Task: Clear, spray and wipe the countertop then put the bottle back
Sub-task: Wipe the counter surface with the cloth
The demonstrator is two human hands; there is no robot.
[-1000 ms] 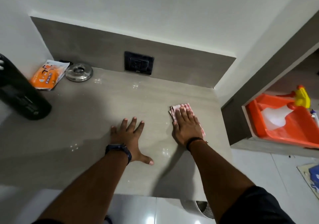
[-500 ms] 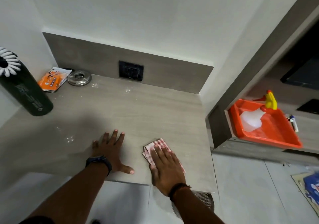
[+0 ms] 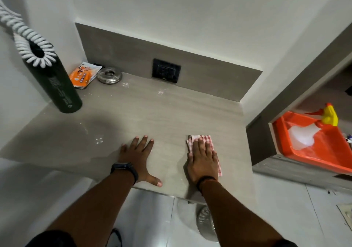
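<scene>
**Cloth pressed flat on the counter under the right hand**

A folded red-and-white checked cloth [image 3: 206, 147] is held flat against the grey stone-look counter [image 3: 152, 113] by the right hand [image 3: 203, 161], whose fingers are laid out straight and close together on top of it, at about 5 o'clock on the surface. The left hand [image 3: 138, 159] is spread flat on the bare counter just beside it, at 6 o'clock, fingers splayed and thumb out along the front edge; nothing is gripped by it. A dark band is worn on each wrist.

At 10 o'clock a tall dark green cylindrical bottle [image 3: 57, 87] stands upright, with a coiled white cord [image 3: 26, 35] looped around its top. At 11 o'clock, in the back corner, an orange printed packet [image 3: 82, 75] lies touching a round shiny metal dish [image 3: 110, 75]. A black wall socket [image 3: 166, 70] is set in the backsplash at 12 o'clock.

Well apart at 3 o'clock, on a lower shelf, a clear spray bottle with a yellow trigger head [image 3: 312, 130] lies in an orange plastic tray [image 3: 314, 157].
</scene>
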